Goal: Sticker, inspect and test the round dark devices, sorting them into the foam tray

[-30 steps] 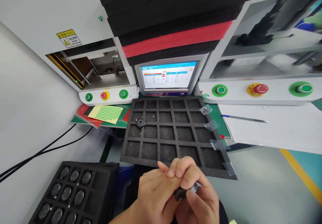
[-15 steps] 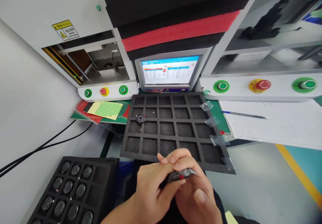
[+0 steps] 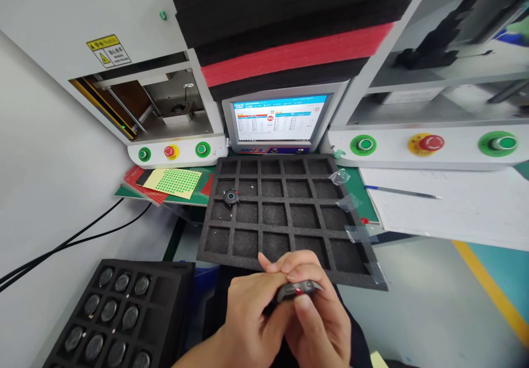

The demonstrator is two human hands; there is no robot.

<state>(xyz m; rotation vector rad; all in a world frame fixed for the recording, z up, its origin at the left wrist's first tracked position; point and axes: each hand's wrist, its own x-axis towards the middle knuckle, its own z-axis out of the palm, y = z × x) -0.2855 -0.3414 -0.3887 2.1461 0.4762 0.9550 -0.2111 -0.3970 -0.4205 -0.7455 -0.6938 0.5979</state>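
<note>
Both hands meet low in the middle of the view, just in front of the near edge of the empty foam tray [image 3: 285,214]. The left hand [image 3: 248,315] and the right hand [image 3: 320,324] pinch one small dark round part [image 3: 298,289] between their fingertips, each hand closed on it; the part has a red mark on the side that shows, and it is held edge-on, above the gap before the desk.

The foam tray is black, cut into square pockets, and overhangs the near edge of the desk. One round part [image 3: 231,197] lies in a pocket near the tray's left edge. Clear tape strips [image 3: 355,230] stick along its right edge.

At the lower left a second black tray [image 3: 124,318] holds rows of round discs. Beyond the foam tray stands a lit monitor [image 3: 278,119], flanked by two white machines with green and red buttons. A sheet of green dot stickers [image 3: 173,182] lies at the desk's left end, and a pen [image 3: 403,193] on white paper at its right.
</note>
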